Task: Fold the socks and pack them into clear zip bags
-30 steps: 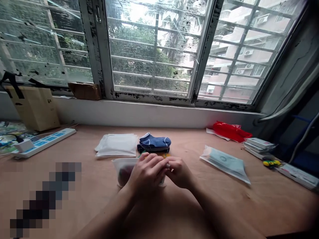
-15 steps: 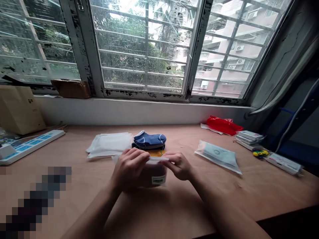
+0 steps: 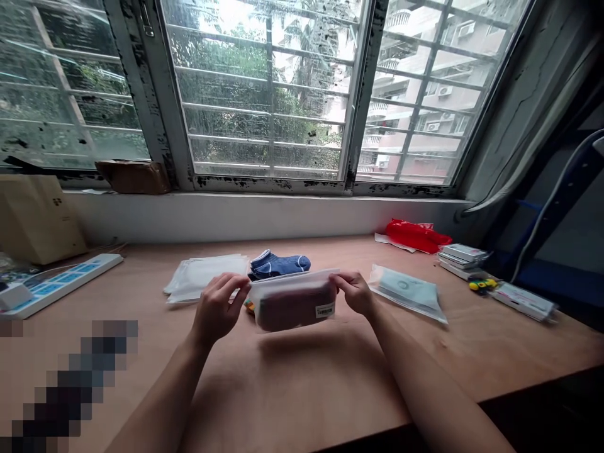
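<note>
A clear plastic bag (image 3: 295,305) with a dark reddish-brown folded item inside hangs slightly tilted above the table, its right end higher. A barcode label shows near its lower right corner. My left hand (image 3: 218,308) is closed at the bag's upper left corner, thumb and fingers pinching the edge. With thumb and fingertips, my right hand (image 3: 356,293) grips the upper right corner. Folded blue socks (image 3: 280,264) with white trim lie just behind the bag, which hides their lower part. A bit of something orange and green (image 3: 250,306) peeks out at the bag's left.
A stack of translucent empty-looking bags (image 3: 201,277) lies left of the socks. To the right is a filled plastic bag (image 3: 406,289). Red plastic (image 3: 418,236), small boxes (image 3: 523,302) and a yellow-black object (image 3: 482,286) sit farther right. A power strip (image 3: 66,283) and cardboard box (image 3: 40,220) stand left.
The bag has been raised off the table and turned to show its front. My hands have moved apart, from along its top edge to its two upper corners.
</note>
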A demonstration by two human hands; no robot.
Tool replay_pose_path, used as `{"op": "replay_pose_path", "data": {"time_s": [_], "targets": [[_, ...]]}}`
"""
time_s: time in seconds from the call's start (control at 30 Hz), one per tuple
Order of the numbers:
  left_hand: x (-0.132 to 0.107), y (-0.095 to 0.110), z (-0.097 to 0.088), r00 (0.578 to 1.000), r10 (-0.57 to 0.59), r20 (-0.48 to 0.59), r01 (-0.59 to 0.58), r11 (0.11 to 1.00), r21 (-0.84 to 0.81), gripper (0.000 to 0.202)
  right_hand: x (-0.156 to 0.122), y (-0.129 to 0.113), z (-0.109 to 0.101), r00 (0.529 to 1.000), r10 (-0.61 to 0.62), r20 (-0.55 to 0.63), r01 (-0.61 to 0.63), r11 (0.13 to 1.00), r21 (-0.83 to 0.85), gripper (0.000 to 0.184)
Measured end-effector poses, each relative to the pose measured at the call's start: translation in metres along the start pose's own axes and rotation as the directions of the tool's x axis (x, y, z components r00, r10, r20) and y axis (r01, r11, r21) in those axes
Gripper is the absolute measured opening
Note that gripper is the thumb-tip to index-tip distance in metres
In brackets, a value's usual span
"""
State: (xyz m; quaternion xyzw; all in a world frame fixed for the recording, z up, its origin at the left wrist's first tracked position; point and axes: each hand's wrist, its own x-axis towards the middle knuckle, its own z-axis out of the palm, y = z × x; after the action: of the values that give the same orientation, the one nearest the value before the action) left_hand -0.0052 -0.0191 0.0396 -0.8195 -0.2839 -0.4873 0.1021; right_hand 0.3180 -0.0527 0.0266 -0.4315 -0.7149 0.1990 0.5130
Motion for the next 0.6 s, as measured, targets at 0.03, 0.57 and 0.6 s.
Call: {"op": "replay_pose_path", "data": {"time_s": [0.03,0.57,0.6], "targets": [[-0.001,0.000,0.000,1.000,-0.021,0.013,0.021,1.000,-0.022,0.012,0.000,0.001,0.000,1.000,-0.001,-0.001,0.001,1.000,-0.020,0.046],[-0.010,0.016,0.009,0.997,-0.072,0.017,0.073,0.988,-0.136,0.014,0.018,-0.079,0.028,0.939,-0.258,0.229,0.344,0.660,-0.668,0.009],[-0.011,0.015,0.009,0.997,-0.071,0.015,0.073,0.988,-0.134,0.014,0.019,-0.084,0.031,0.939,-0.222,0.264,0.344,0.651,-0.677,0.010]]}}
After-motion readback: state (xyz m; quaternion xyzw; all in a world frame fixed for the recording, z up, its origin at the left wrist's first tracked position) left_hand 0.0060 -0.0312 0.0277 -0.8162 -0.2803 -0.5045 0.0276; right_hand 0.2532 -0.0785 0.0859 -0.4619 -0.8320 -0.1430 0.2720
